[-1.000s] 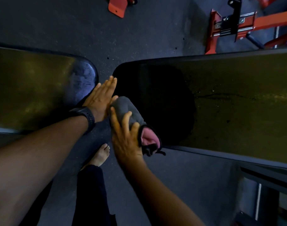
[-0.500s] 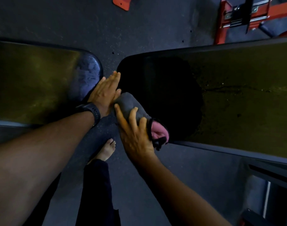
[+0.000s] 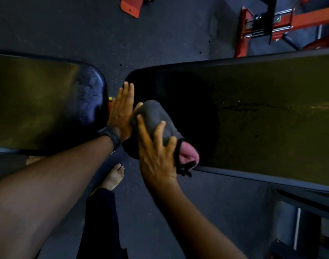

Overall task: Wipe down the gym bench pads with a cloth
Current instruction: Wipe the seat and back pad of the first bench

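Observation:
A folded grey cloth [image 3: 156, 118] with a pink inner side and black trim lies on the left end of the long dark bench pad [image 3: 262, 109]. My right hand [image 3: 156, 152] presses down on the cloth with spread fingers. My left hand [image 3: 121, 111], fingers straight and together, rests against the rounded end of that pad in the gap between the two pads, its thumb touching the cloth. A black watch is on the left wrist. A second, shorter pad [image 3: 44, 101] lies to the left.
Dark rubber floor shows between and around the pads. My bare foot [image 3: 114, 177] and dark trouser leg stand below the gap. Orange-red gym frame parts [image 3: 272, 21] sit at the top right, and an orange plate [image 3: 131, 6] at the top centre.
Both hands and the cloth have shifted slightly along the end of the long pad; the right hand's fingers are spread wider over the cloth.

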Motion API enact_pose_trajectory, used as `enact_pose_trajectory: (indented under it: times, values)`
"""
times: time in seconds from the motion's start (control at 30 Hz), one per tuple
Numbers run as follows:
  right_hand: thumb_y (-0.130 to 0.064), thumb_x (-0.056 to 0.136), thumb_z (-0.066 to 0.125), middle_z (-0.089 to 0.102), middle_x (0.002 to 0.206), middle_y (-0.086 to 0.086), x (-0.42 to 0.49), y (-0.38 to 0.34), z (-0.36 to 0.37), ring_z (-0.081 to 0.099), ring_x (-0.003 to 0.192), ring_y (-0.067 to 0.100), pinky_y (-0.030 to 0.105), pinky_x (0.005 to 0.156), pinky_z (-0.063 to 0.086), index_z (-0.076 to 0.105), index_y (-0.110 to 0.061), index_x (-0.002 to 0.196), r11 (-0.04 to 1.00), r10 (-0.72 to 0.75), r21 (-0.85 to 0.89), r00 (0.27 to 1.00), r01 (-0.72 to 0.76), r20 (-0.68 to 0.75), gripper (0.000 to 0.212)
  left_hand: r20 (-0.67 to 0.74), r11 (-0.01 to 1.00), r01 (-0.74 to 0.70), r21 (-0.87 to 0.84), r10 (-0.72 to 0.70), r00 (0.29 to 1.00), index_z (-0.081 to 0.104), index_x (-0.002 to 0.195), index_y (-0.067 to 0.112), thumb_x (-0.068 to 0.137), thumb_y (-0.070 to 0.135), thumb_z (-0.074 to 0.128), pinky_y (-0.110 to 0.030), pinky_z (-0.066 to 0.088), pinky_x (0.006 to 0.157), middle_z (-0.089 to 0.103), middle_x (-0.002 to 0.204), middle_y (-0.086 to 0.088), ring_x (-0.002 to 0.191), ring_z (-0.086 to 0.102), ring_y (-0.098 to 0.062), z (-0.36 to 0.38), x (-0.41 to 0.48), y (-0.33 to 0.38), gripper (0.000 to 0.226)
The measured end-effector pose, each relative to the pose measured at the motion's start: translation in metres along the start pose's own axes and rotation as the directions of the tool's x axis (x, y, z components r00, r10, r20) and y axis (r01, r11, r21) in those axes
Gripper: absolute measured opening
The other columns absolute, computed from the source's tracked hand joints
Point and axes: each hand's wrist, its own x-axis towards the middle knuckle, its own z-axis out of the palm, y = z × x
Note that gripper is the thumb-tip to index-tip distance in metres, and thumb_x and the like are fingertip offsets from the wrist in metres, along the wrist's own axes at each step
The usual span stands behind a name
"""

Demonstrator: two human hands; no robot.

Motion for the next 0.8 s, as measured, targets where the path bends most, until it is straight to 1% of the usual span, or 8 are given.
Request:
enact_pose_trajectory:
  times: [0.13,0.27,0.33,0.4,0.5,0.63,0.67,0.8]
  values:
    - [-0.031,0.096,0.039,0.008,0.167,0.007,0.063,0.047,-0.015,0.027,0.140,0.048,0.062,0.096,0.039,0.027,-0.025,0.157,0.997,-0.068,-0.034,0.996,0.067,-0.050,0.062,-0.034,0.999,0.032,0.008,-0.032,0.999,0.004,0.157,0.015,0.098,0.056,0.009,-0.046,0.001,0.123,0.001,0.165,-0.007,0.153,0.002,-0.022,0.008,0.003,0.000,0.073]
    - [-0.025,0.096,0.051,-0.007,0.167,0.003,0.083,0.139,-0.038,0.016,0.142,0.050,0.068,0.100,0.033,0.022,-0.027,0.157,0.955,0.276,0.109,0.961,-0.277,0.016,0.067,-0.068,0.992,0.006,-0.125,-0.014,0.998,0.007,0.158,0.017,0.093,0.057,0.019,-0.050,0.005,0.123,0.000,0.166,-0.007,0.153,-0.001,-0.025,0.005,-0.001,0.022,0.076]
    - [-0.029,0.091,0.055,-0.007,0.167,0.005,0.046,0.131,-0.035,0.016,0.141,0.050,0.067,0.099,0.035,0.021,-0.029,0.157,0.935,0.346,0.069,0.938,-0.347,0.032,0.074,-0.068,0.992,0.023,-0.124,-0.031,0.997,0.007,0.158,0.018,0.093,0.057,0.019,-0.052,0.008,0.122,0.000,0.166,-0.007,0.153,-0.002,-0.025,0.006,0.000,0.027,0.077]
    - [-0.033,0.086,0.057,-0.002,0.167,0.008,-0.002,0.086,-0.024,0.019,0.139,0.048,0.064,0.097,0.039,0.026,-0.026,0.156,0.956,0.293,-0.007,0.954,-0.293,0.066,0.077,-0.085,0.992,0.035,-0.122,-0.046,0.995,0.009,0.158,0.018,0.093,0.057,0.019,-0.051,0.006,0.122,0.001,0.166,-0.007,0.153,-0.001,-0.025,0.007,-0.002,0.037,0.076]
    - [-0.031,0.084,0.054,0.004,0.166,0.011,-0.029,0.041,-0.010,0.025,0.136,0.049,0.060,0.093,0.042,0.036,-0.023,0.154,0.991,0.121,0.041,0.990,-0.125,0.075,0.073,-0.095,0.995,0.018,-0.097,-0.027,0.995,0.008,0.158,0.019,0.092,0.058,0.016,-0.049,0.003,0.121,0.000,0.166,-0.009,0.152,-0.002,-0.027,0.008,-0.002,0.050,0.077]
    - [-0.033,0.095,0.045,0.000,0.167,0.011,0.040,0.084,-0.019,0.020,0.140,0.051,0.063,0.097,0.040,0.023,-0.024,0.158,0.999,-0.024,0.048,1.000,0.023,0.018,0.067,-0.116,0.998,-0.034,-0.055,0.027,0.993,0.009,0.158,0.019,0.096,0.053,0.020,-0.051,0.004,0.120,0.002,0.166,-0.007,0.153,0.000,-0.025,0.010,0.000,0.050,0.071]
    - [-0.033,0.097,0.046,-0.004,0.167,0.010,0.057,0.106,-0.023,0.018,0.142,0.051,0.065,0.099,0.037,0.023,-0.026,0.157,0.998,0.005,0.061,0.999,-0.008,0.038,0.065,-0.123,0.997,-0.040,-0.059,0.033,0.992,0.009,0.158,0.020,0.098,0.049,0.024,-0.050,0.003,0.120,0.001,0.166,-0.006,0.153,-0.001,-0.024,0.012,-0.001,0.051,0.068]
    - [-0.028,0.092,0.052,-0.011,0.166,0.003,0.048,0.164,-0.044,0.013,0.140,0.048,0.065,0.099,0.035,0.024,-0.034,0.155,0.925,0.351,0.131,0.934,-0.356,0.065,0.069,-0.130,0.994,-0.021,-0.103,0.007,0.991,0.006,0.158,0.022,0.100,0.042,0.028,-0.050,-0.003,0.121,-0.004,0.166,-0.003,0.152,-0.006,-0.021,0.012,-0.001,0.059,0.065]
